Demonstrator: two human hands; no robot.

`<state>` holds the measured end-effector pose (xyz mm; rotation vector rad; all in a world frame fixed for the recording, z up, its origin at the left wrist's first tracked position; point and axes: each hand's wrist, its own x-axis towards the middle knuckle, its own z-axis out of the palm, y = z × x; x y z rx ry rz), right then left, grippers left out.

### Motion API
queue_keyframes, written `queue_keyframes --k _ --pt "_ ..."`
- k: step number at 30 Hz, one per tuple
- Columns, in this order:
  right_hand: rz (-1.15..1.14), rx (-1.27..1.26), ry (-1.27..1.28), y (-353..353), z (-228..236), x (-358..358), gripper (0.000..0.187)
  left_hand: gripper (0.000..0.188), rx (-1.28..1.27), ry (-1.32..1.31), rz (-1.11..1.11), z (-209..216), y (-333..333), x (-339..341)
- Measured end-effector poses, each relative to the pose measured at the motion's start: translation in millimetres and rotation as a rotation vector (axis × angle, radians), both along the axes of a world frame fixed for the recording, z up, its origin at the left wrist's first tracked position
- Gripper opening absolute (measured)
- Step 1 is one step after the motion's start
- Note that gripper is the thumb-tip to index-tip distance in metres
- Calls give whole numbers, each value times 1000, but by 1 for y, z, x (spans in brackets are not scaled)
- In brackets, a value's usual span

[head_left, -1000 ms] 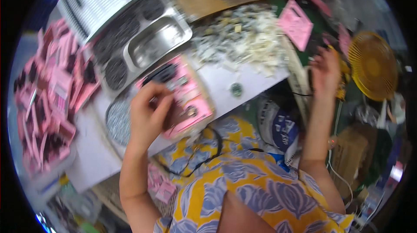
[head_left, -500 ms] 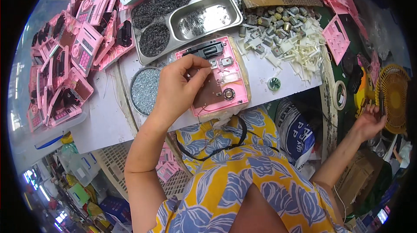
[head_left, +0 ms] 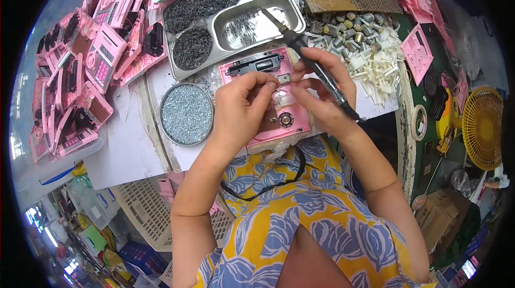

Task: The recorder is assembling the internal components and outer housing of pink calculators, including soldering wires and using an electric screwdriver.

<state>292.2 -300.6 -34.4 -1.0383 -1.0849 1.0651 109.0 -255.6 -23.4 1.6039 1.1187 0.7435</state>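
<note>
- Two hands work close together over the case (head_left: 273, 132), which lies pink side up on the worktop (head_left: 129, 148).
- The left hand (head_left: 241, 105) reaches in from the left of the case, thumb and forefinger drawn close above its middle; whether they pinch a small piece cannot be told.
- The right hand (head_left: 327, 95), over the right edge of the case, is closed around the tool (head_left: 322, 73), its thumb and fingertips bent in near the left hand's.
- The tool, dark and pen-shaped, slants across that hand, its tip pointing beyond the case, over the tray.
- A black part (head_left: 255, 65) sits along the far end of the case; a round part (head_left: 286, 120) sits at the near end.
- Left of the case, just beside it: a round dish (head_left: 186, 113) of small silvery pieces.
- Beyond the case: the metal tray (head_left: 230, 36), dark bits filling three compartments.
- Right of the case and beyond: grey motors (head_left: 357, 28) and white pieces (head_left: 381, 68), heaped together.
- Well left of the case: piled pink shells (head_left: 104, 60).
</note>
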Motion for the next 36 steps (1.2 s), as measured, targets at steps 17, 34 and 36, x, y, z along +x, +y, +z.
queue_keyframes --k 17,34,36 --pt "-216 591 -644 14 -5 -4 44 15 -599 -424 -117 -3 18 -5" --pt "-152 -18 -381 -69 6 64 21 12 658 336 29 -26 2 22" --pt "-137 -4 -403 -69 -3 62 21 12 666 354 32 -27 2 24"
